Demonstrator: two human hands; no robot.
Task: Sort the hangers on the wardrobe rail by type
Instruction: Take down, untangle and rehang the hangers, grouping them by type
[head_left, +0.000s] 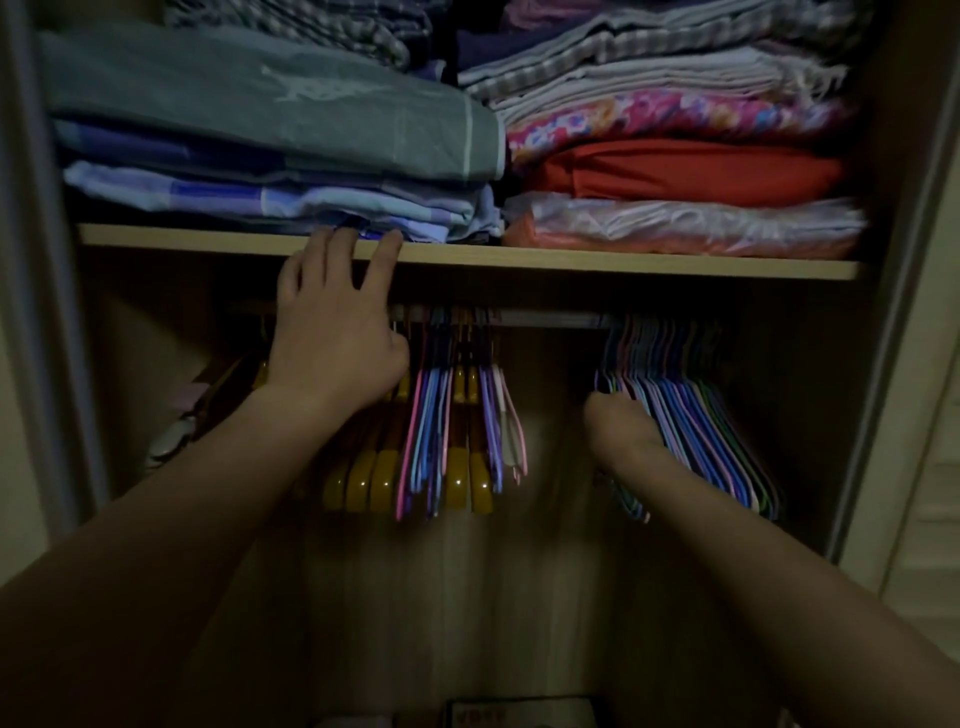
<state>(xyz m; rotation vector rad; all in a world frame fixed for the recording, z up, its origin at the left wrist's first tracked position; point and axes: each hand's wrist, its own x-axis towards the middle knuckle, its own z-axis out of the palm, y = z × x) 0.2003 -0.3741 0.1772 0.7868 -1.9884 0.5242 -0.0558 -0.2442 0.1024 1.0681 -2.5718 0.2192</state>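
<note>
Dim wardrobe interior, pale wood-grain back panel, viewed from below the shelf line.

Light wooden shelf (623, 260): spans the wardrobe above the rail. It carries two stacks of folded textiles. Left stack: grey-green folded sheet (260, 104) over blue checked bedding (270, 195). Right stack: grey and white checked cloths at top, then pink floral fabric (675, 117), red folded cloth (691, 171), and a clear plastic-wrapped bundle (685, 223) at the bottom.

Grey metal wardrobe rail (550, 318): runs horizontally just under the shelf, bare between two hanger groups.

Mixed hanger group, left of centre: glossy amber-brown wooden hangers (457, 483) interleaved with thin coated wire hangers in blue, purple and pink (431, 415).

Right hanger group: bunch of thin multicoloured wire hangers (711, 431), blue, purple, pink and green, hanging well apart from the mixed group.

Left hand (332, 332): raised at the rail, fingers spread and relaxed, fingertips touching the front edge of the shelf, thumb side against the leftmost hangers of the mixed group. No hanger visibly gripped.

Right hand (621, 421): reaches into the left side of the multicoloured wire bunch, fingers hidden among the hangers; whether it grips them cannot be told.
</note>
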